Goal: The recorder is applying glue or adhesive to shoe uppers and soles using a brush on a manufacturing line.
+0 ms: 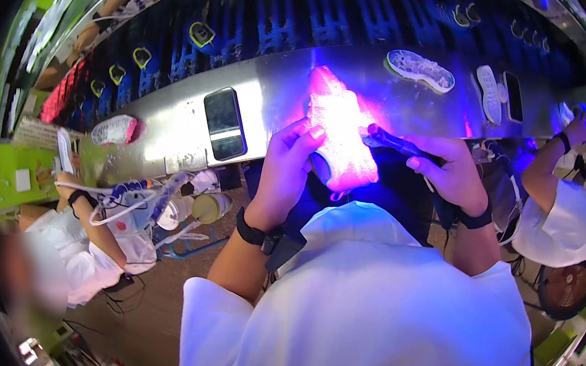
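A pinkish-red shoe upper (340, 130) lies tilted at the bench's near edge, washed out by bright white and violet light. My left hand (281, 171) grips its left side, thumb on top and fingers partly hidden beneath. My right hand (448, 169) is closed around a slim dark hand tool (400, 143). The tool's tip meets or nearly meets the upper's right side; glare hides its exact kind. A pale shoe sole (420, 71) with a bluish-green rim rests farther right on the metal bench (259, 78).
A dark phone (225, 124) lies left of the upper. Beyond it sits a white-and-pink shoe piece (116, 131). Another sole (489, 94) and phone (513, 96) lie at right. Behind the bench runs a dark slatted conveyor (274, 19) carrying shoe parts. Co-workers sit on both sides.
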A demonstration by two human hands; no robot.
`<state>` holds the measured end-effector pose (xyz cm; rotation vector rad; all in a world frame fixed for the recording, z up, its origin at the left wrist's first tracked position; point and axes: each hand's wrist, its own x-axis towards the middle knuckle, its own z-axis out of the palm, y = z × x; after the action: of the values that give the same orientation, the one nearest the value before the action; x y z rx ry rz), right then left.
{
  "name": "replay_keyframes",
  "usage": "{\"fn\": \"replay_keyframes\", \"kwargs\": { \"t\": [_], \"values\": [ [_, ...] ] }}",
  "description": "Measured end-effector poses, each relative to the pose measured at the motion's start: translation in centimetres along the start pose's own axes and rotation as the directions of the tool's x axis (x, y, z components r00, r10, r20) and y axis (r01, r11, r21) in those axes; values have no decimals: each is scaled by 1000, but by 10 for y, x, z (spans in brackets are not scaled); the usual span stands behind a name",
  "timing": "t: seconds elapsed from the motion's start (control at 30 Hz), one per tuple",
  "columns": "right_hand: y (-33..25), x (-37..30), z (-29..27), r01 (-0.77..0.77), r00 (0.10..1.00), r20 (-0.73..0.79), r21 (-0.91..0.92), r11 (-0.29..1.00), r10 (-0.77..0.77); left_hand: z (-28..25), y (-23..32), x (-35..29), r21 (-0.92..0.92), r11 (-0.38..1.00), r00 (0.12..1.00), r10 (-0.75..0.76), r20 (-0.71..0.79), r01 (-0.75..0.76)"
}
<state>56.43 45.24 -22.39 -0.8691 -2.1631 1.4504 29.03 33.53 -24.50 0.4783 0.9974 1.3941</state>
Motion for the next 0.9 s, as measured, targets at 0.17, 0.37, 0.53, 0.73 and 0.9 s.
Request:
{"fn": "replay_keyframes", "kwargs": {
  "t": [0.17,0.37,0.53,0.73,0.9],
  "values": [
    [-11,25,7,13,954,-284,-286,958,-97,-7,-18,8,-198,975,994,-91,61,101],
    [-7,5,9,83,976,-164,-322,943,-141,14,-4,22,-225,974,999,-47,-27,40],
    [15,-26,1,43,998,-36,-102,994,-47,5,3,25,142,980,990,134,32,-138],
    [29,-38,-18,18,960,-281,39,999,-6,30,-2,31,824,17,634,647,424,-567],
    [17,-54,-39,-95,942,-300,194,976,151,55,-3,31,745,-200,531,587,611,-636]
  ]
}}
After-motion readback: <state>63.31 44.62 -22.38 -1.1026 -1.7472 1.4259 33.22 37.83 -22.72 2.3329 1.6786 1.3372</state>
